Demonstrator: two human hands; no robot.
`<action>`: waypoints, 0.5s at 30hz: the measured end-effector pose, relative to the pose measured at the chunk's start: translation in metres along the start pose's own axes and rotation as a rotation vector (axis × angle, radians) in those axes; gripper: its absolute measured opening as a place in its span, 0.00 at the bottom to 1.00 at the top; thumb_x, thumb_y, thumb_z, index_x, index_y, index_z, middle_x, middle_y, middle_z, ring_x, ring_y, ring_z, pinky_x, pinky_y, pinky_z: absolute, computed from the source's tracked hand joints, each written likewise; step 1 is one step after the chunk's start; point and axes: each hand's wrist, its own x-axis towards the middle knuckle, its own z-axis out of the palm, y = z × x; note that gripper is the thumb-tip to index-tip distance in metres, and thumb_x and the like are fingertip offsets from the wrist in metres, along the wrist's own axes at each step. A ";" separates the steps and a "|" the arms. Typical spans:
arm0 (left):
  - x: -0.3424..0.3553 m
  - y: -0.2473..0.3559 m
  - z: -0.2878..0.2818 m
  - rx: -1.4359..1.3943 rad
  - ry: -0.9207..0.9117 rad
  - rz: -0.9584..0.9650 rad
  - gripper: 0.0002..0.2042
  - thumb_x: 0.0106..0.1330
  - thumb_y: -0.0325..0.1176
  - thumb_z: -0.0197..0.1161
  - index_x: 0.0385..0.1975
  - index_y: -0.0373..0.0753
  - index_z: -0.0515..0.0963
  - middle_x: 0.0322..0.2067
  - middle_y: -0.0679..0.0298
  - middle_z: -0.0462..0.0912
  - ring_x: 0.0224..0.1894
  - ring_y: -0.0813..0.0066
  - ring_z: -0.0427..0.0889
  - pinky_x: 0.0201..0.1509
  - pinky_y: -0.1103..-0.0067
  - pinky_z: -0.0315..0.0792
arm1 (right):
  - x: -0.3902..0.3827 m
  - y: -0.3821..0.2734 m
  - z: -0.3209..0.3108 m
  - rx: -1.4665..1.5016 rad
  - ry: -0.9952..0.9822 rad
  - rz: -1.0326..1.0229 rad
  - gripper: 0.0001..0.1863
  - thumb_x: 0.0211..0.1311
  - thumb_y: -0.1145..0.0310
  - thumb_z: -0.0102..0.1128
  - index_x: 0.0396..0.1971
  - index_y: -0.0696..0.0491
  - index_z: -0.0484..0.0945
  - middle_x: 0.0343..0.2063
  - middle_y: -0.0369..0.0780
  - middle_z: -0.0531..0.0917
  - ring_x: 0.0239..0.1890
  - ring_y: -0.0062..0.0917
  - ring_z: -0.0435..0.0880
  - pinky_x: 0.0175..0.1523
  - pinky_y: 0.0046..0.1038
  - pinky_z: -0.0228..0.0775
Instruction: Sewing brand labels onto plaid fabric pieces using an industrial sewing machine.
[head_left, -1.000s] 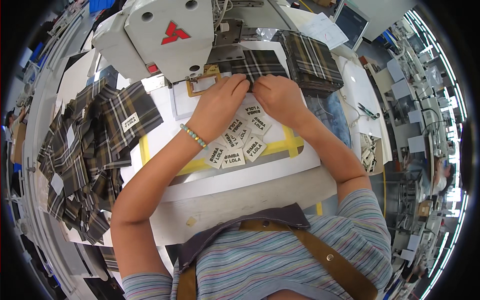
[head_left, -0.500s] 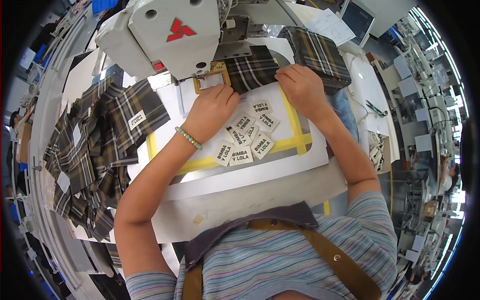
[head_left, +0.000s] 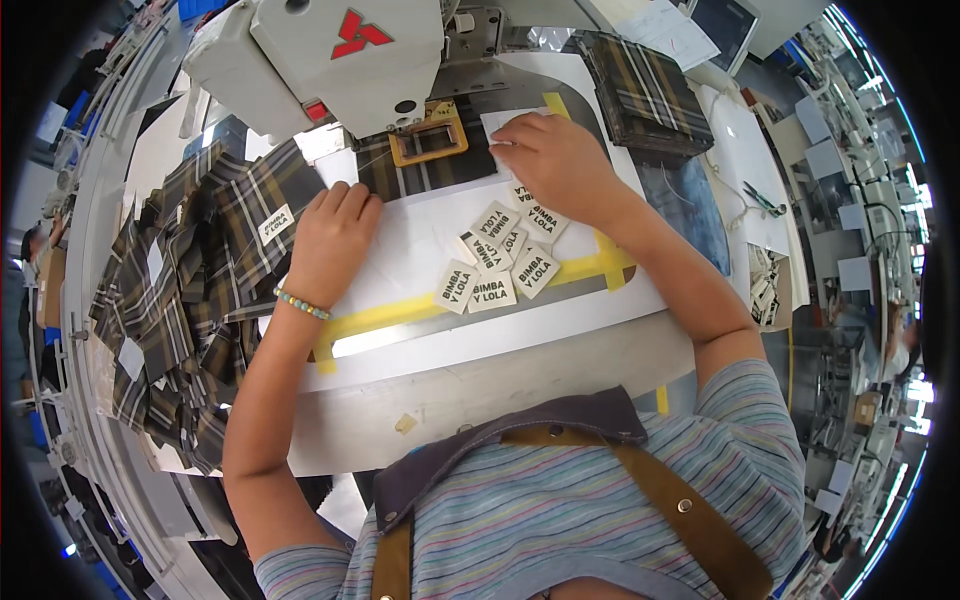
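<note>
A dark plaid fabric piece (head_left: 475,170) lies on the white work plate, partly under the yellow-brown clamp frame (head_left: 430,138) of a white sewing machine (head_left: 350,75). At its left end, my left hand (head_left: 335,235) is closed with fingers bent on the fabric edge. My right hand (head_left: 555,165) pinches at the right end, beside the frame; its fingertips partly hide the edge there. Several cream square labels with dark print (head_left: 490,290) lie loosely overlapped in front of the fabric, nearest my right hand.
A heap of plaid pieces (head_left: 190,310), one bearing a label, lies at the left. A neat plaid stack (head_left: 650,95) stands at the back right. Farther right are small scissors (head_left: 765,200) and a box of labels (head_left: 766,285). Yellow tape (head_left: 400,318) borders the plate.
The plaid piece has moved left, from right of the clamp frame to beneath it. My left hand has moved left and nearer; my right hand has moved left. The loose labels have shifted slightly right.
</note>
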 end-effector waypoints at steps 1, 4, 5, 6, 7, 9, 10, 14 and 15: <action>-0.002 0.000 0.000 0.016 0.041 -0.014 0.12 0.56 0.27 0.67 0.41 0.36 0.82 0.41 0.62 0.82 0.44 0.65 0.81 0.49 0.71 0.80 | -0.003 0.004 -0.005 -0.001 -0.018 0.012 0.13 0.60 0.72 0.64 0.45 0.53 0.89 0.50 0.35 0.88 0.55 0.30 0.85 0.57 0.32 0.77; -0.010 0.003 -0.004 -0.035 -0.026 -0.074 0.16 0.58 0.25 0.67 0.48 0.34 0.83 0.50 0.61 0.84 0.52 0.62 0.82 0.57 0.68 0.80 | -0.012 0.013 -0.014 0.069 -0.104 0.184 0.16 0.65 0.69 0.65 0.50 0.54 0.88 0.56 0.37 0.87 0.60 0.33 0.83 0.61 0.37 0.76; -0.010 0.005 -0.005 -0.049 0.010 -0.103 0.16 0.60 0.25 0.67 0.50 0.34 0.83 0.53 0.60 0.85 0.56 0.60 0.82 0.59 0.67 0.79 | -0.016 0.014 -0.014 0.078 -0.105 0.193 0.17 0.69 0.65 0.64 0.53 0.55 0.87 0.58 0.38 0.86 0.63 0.34 0.81 0.65 0.40 0.73; -0.011 0.008 -0.007 -0.053 -0.023 -0.096 0.16 0.60 0.25 0.67 0.50 0.34 0.83 0.53 0.60 0.85 0.56 0.60 0.82 0.59 0.67 0.79 | -0.019 0.015 -0.014 0.089 -0.054 0.150 0.18 0.73 0.62 0.63 0.56 0.55 0.86 0.60 0.39 0.85 0.65 0.34 0.80 0.69 0.43 0.71; -0.012 0.012 -0.008 -0.127 -0.041 -0.122 0.17 0.63 0.25 0.67 0.53 0.34 0.83 0.57 0.60 0.84 0.59 0.59 0.81 0.62 0.66 0.78 | -0.023 0.014 -0.012 0.084 -0.107 0.203 0.18 0.73 0.62 0.63 0.56 0.55 0.86 0.60 0.39 0.85 0.65 0.34 0.80 0.69 0.43 0.71; -0.014 0.017 -0.012 -0.204 -0.058 -0.150 0.18 0.66 0.25 0.67 0.57 0.33 0.82 0.61 0.60 0.84 0.63 0.57 0.80 0.64 0.65 0.78 | -0.029 0.008 -0.007 -0.002 -0.149 0.121 0.23 0.79 0.53 0.58 0.60 0.55 0.84 0.64 0.41 0.83 0.69 0.34 0.77 0.75 0.45 0.64; -0.015 0.020 -0.014 -0.223 -0.093 -0.181 0.20 0.67 0.25 0.67 0.59 0.34 0.81 0.63 0.61 0.83 0.66 0.55 0.79 0.68 0.64 0.76 | -0.031 0.006 -0.008 -0.003 -0.152 0.118 0.23 0.79 0.53 0.58 0.60 0.55 0.84 0.64 0.41 0.83 0.69 0.34 0.77 0.75 0.45 0.64; -0.018 0.022 -0.018 -0.296 -0.092 -0.236 0.22 0.69 0.24 0.66 0.64 0.37 0.79 0.68 0.63 0.81 0.71 0.52 0.75 0.72 0.62 0.73 | -0.037 -0.005 -0.032 0.006 -0.251 0.238 0.25 0.80 0.49 0.56 0.56 0.55 0.86 0.62 0.41 0.85 0.67 0.34 0.79 0.77 0.44 0.61; -0.018 0.022 -0.018 -0.290 -0.126 -0.235 0.22 0.69 0.24 0.66 0.64 0.37 0.79 0.68 0.63 0.81 0.71 0.52 0.75 0.72 0.62 0.73 | -0.035 -0.004 -0.042 0.040 -0.334 0.283 0.24 0.80 0.49 0.56 0.55 0.55 0.87 0.60 0.41 0.86 0.66 0.34 0.80 0.77 0.43 0.61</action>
